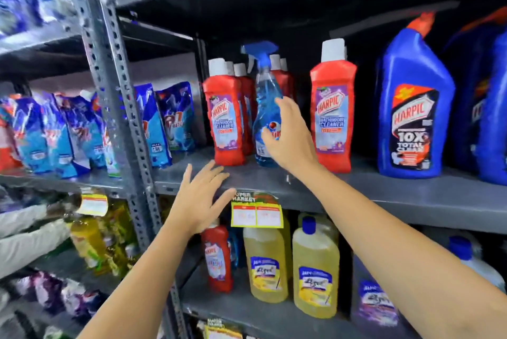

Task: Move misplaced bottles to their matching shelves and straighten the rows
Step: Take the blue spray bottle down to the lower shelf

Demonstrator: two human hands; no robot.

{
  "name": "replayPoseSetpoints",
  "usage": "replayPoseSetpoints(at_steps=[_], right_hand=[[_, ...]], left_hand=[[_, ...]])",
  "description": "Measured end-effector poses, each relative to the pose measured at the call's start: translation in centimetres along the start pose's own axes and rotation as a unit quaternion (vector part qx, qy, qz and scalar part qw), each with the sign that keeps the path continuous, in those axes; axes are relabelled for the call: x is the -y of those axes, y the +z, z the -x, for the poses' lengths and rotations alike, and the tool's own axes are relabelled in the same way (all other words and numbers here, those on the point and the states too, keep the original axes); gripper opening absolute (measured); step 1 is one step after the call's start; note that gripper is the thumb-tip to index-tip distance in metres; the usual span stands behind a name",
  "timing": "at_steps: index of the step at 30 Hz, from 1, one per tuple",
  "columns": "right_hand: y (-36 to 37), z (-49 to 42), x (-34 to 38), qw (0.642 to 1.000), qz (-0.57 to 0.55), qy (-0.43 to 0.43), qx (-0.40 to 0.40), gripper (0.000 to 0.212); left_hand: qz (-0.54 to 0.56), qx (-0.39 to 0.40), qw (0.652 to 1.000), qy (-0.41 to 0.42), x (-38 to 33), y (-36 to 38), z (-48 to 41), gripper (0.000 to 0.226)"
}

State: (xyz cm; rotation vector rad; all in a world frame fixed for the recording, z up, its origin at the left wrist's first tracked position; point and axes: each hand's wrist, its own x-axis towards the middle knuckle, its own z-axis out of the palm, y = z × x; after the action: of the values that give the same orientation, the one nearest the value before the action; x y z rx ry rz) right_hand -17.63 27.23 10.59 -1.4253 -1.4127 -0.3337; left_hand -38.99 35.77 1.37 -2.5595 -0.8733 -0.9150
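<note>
A blue spray bottle (265,116) stands on the middle shelf (384,196) among red Harpic bathroom-cleaner bottles (226,116). My right hand (290,135) wraps its right side, thumb across the label and fingers up along its edge. Another red Harpic bottle (333,108) stands alone just right of that hand. My left hand (203,196) hovers open with spread fingers at the shelf's front edge, below the red bottles. On the lower shelf one red Harpic bottle (218,259) stands beside yellow Lizol bottles (267,262).
Large blue Harpic bottles (414,103) fill the shelf's right end. A perforated metal upright (115,86) divides off the left bay, which holds blue detergent pouches (68,133). Another person's pale sleeve (27,234) reaches into the lower left shelf. Yellow price tags (256,215) hang from the shelf edge.
</note>
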Motion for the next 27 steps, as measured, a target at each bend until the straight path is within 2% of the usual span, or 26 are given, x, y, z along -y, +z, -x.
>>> replayPoseSetpoints(at_steps=[4, 7, 10, 12, 19, 23, 27], right_hand=[[1.5, -3.2, 0.0, 0.998, 0.024, 0.034, -0.043, 0.074], [2.7, -5.3, 0.1, 0.987, -0.058, 0.145, -0.044, 0.079], [2.7, -6.9, -0.2, 0.958, -0.143, 0.241, -0.058, 0.063], [2.5, -7.2, -0.3, 0.954, -0.147, 0.258, -0.046, 0.055], [3.3, -5.8, -0.1, 0.972, -0.076, 0.211, -0.073, 0.057], [3.2, -3.1, 2.0, 0.987, 0.001, 0.130, -0.095, 0.064], [2.8, 0.2, 4.4, 0.984, 0.057, 0.064, -0.154, 0.072]], left_hand=[[0.059, -0.051, 0.997, -0.002, 0.3, 1.1, -0.1, 0.072], [0.082, -0.068, 0.994, -0.007, 0.7, 1.7, 0.0, 0.064], [0.089, -0.076, 0.993, 0.000, 0.7, 1.8, 0.0, 0.061], [0.092, -0.088, 0.992, 0.008, 0.8, 1.9, -0.1, 0.061], [0.101, -0.121, 0.987, 0.037, 1.7, 2.5, 0.0, 0.056], [0.105, -0.116, 0.987, 0.047, 1.8, 2.5, 0.1, 0.054], [0.125, -0.110, 0.980, 0.106, 2.7, 2.4, 1.4, 0.054]])
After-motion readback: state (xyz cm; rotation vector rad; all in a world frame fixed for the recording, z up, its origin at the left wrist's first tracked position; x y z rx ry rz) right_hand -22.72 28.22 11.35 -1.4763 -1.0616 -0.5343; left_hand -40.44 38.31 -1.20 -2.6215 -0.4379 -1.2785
